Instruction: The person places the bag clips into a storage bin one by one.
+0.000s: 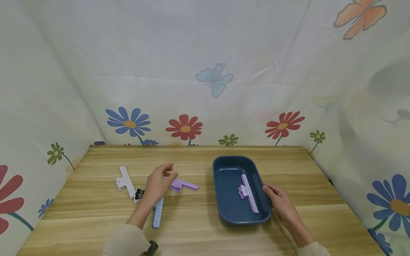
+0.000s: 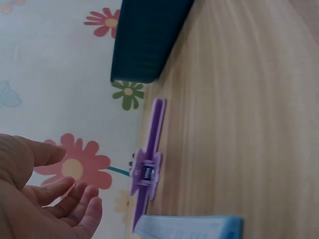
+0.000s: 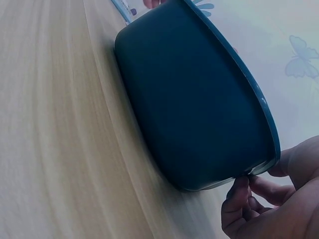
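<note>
My left hand (image 1: 159, 183) hovers above a loose group of clips on the table, its fingers loosely bent with nothing in them. Beneath and around it lie a purple clip (image 1: 189, 185), a light blue clip (image 1: 157, 216), a clip with a black patch (image 1: 139, 194) partly hidden by the hand, and a white clip (image 1: 127, 182). In the left wrist view the purple clip (image 2: 147, 169) shows its spring, apart from the fingers. My right hand (image 1: 282, 204) pinches the right rim of a dark blue bin (image 1: 229, 202). Inside the bin rests a light purple clip (image 1: 250, 195).
The wooden table (image 1: 192, 227) meets a flowered cloth backdrop (image 1: 160, 89) at its back and sides. A small dark purple thing (image 1: 99, 143) shows at the far left corner. A dark band (image 1: 151, 248) sits by the left sleeve.
</note>
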{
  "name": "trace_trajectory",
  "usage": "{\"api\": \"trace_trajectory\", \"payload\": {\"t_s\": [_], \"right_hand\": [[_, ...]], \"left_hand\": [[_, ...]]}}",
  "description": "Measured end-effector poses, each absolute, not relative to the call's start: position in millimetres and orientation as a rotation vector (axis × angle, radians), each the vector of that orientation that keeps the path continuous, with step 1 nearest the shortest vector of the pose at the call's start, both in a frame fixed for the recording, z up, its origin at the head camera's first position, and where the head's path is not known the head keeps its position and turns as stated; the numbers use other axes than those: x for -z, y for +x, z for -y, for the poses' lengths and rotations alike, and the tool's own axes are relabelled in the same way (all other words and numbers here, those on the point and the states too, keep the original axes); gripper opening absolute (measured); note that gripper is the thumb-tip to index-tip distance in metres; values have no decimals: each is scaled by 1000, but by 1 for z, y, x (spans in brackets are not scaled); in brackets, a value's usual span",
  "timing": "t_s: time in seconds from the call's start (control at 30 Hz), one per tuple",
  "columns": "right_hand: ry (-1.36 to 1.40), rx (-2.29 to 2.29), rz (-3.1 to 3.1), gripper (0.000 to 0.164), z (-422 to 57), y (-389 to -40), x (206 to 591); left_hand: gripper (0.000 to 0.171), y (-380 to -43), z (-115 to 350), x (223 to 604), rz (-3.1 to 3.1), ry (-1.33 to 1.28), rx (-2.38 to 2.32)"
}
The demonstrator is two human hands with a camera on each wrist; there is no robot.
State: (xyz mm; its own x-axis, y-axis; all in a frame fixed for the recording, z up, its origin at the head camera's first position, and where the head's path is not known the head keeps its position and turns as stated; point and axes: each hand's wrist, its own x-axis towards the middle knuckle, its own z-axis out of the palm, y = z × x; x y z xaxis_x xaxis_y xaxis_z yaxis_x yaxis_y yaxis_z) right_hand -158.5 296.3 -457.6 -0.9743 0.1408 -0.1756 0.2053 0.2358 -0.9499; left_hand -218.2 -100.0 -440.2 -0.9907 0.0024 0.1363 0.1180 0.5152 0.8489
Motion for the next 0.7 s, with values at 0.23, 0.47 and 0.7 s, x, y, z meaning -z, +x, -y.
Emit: {"api": "trace_trajectory", "payload": {"t_s": [0.23, 0.47, 0.7], "right_hand": [[342, 1877, -2421, 45, -296, -159, 458], [333, 1850, -2440, 48, -297, -160, 460], [328, 1841, -2446, 49, -298, -160, 461]], "left_hand": [[45, -215, 98, 454, 2645, -35, 1443], [42, -215, 94, 468, 2653, -15, 1334], [40, -213, 89, 472, 2669, -4, 1251]]}}
